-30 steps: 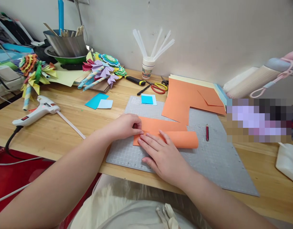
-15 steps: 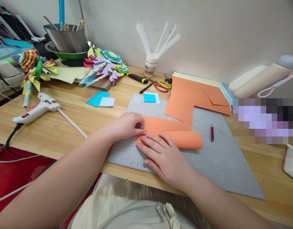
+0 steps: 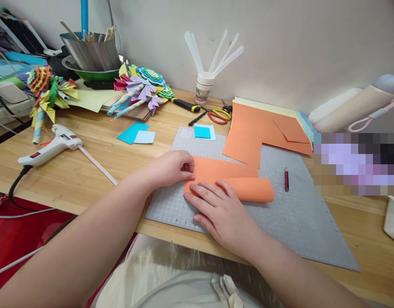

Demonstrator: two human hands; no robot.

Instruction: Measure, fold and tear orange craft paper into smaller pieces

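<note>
A folded orange paper strip [image 3: 235, 179] lies on the grey cutting mat [image 3: 280, 214], its near layer curled over. My left hand [image 3: 171, 167] pinches the strip's left end with closed fingers. My right hand [image 3: 221, 209] lies flat on the near left corner of the strip, fingers stretched out and pressing it onto the mat. A red pencil [image 3: 286, 179] rests on the mat to the right of the strip.
Larger orange sheets [image 3: 264, 132] and scissors [image 3: 218, 114] lie at the back. Blue paper squares [image 3: 202, 132], a cup of glue sticks [image 3: 204, 87], paper flowers [image 3: 142, 90] and a glue gun [image 3: 51, 147] sit on the wooden table [image 3: 88, 171].
Both hands stay on the strip's left end; the right fingers have slid slightly along the fold. The view has shifted a little.
</note>
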